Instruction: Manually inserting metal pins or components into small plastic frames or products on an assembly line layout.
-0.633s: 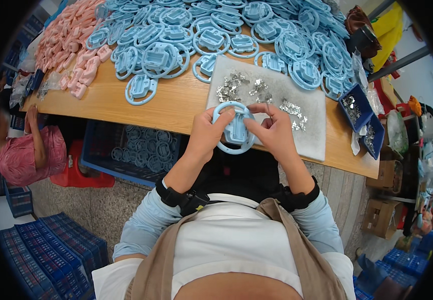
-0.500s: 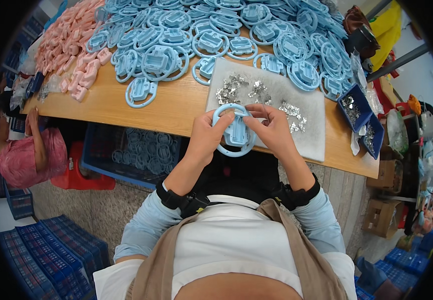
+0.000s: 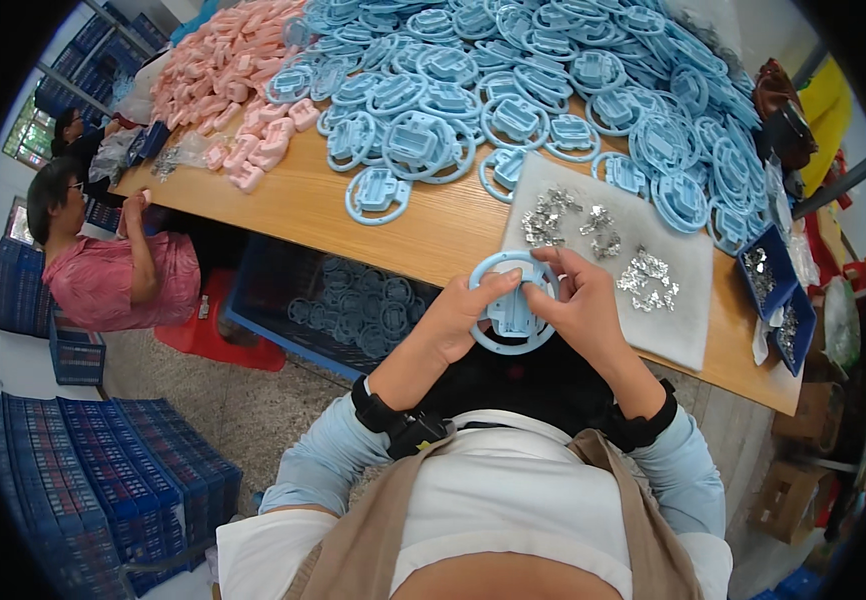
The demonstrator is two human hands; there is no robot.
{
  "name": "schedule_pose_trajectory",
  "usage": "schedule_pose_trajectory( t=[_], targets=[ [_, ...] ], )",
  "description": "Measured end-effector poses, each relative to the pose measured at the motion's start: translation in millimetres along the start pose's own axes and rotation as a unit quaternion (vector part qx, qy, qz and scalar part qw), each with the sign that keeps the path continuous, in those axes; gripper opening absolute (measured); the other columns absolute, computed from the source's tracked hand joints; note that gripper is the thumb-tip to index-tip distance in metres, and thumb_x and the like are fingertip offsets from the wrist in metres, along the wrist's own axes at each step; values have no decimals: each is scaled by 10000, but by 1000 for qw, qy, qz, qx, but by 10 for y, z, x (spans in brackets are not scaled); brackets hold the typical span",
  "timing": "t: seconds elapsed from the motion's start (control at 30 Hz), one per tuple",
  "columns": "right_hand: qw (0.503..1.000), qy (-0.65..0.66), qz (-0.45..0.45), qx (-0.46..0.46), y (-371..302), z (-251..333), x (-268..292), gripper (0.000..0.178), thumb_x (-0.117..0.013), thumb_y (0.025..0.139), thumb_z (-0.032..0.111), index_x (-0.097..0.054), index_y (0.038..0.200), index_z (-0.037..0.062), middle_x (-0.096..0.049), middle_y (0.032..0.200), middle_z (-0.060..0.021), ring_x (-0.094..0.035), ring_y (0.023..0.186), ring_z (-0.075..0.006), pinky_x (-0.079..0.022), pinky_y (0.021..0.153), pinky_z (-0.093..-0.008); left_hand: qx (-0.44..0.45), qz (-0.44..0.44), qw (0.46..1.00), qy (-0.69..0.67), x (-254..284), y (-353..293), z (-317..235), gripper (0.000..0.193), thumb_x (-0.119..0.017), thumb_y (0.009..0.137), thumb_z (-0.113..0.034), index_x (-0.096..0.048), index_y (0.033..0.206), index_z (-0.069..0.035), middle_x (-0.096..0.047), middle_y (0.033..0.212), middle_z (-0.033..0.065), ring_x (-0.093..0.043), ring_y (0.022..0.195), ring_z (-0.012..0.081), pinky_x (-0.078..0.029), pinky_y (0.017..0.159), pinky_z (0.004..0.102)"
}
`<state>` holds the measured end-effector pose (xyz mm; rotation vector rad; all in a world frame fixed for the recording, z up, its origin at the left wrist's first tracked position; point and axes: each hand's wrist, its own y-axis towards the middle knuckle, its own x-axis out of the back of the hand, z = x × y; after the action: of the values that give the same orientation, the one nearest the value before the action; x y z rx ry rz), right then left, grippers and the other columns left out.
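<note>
Both hands meet over the near edge of the tabletop [image 3: 433, 235], grasping one light blue plastic ring part [image 3: 509, 312] between them. The left hand [image 3: 458, 320] clasps its left rim, thumb stretched up along the ring; the right hand [image 3: 583, 310] closes on the right side, fingers [image 3: 561, 272] curled over the top of the rim and pressing toward the block-shaped hub in the middle. Whether something small is pinched under the right fingertips is hard to tell from here.

Just beyond the fingers lies a grey felt mat [image 3: 678, 325], touching nothing of the ring but close behind it, with little heaps of shiny metal pieces [image 3: 645, 280] scattered on it. Farther out from the fingers, a large heap of the same blue ring parts [image 3: 553, 90] covers the far tabletop, and to the left of that a heap of pink plastic parts [image 3: 233, 75]. To the right of the right hand, at the tabletop's edge, stand small dark blue trays [image 3: 768, 275] with more metal pieces. Below the left hand, under the tabletop, a blue crate [image 3: 343, 300] holds more ring parts. Well off to the left sits another person in a pink top [image 3: 123, 280].
</note>
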<state>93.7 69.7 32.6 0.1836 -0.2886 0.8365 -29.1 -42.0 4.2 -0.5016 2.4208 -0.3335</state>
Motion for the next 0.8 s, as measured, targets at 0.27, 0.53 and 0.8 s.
schedule_pose_trajectory(
  t=[0.27,0.53,0.8],
  targets=[
    [991,-32,101,87,2,6,-124,392,-716,715,201,-600,1038,13,-613,898,-99,-515,583,-138,-419,517,-248,-102,-187,976,40,674,-578,-50,319,-625,808,-275,-622,956,7,-634,834,52,-600,731,118,-470,668,248],
    [996,-62,-56,30,161,-401,707,189,-659,752,108,-644,920,23,-588,763,-12,-435,531,-53,-337,462,-214,-367,-375,713,465,2099,-555,-548,408,-667,782,-173,-543,1119,22,-573,1091,143,-535,1008,219,-414,826,310],
    [995,-9,-91,-38,-21,-771,1208,156,-620,777,86,-651,879,-27,-605,693,-5,-481,566,-35,-384,502,-198,-328,-146,648,671,1848,573,-1056,570,-711,700,-247,-507,1161,18,-526,1158,193,-504,1077,310,-382,920,356]
  ],
)
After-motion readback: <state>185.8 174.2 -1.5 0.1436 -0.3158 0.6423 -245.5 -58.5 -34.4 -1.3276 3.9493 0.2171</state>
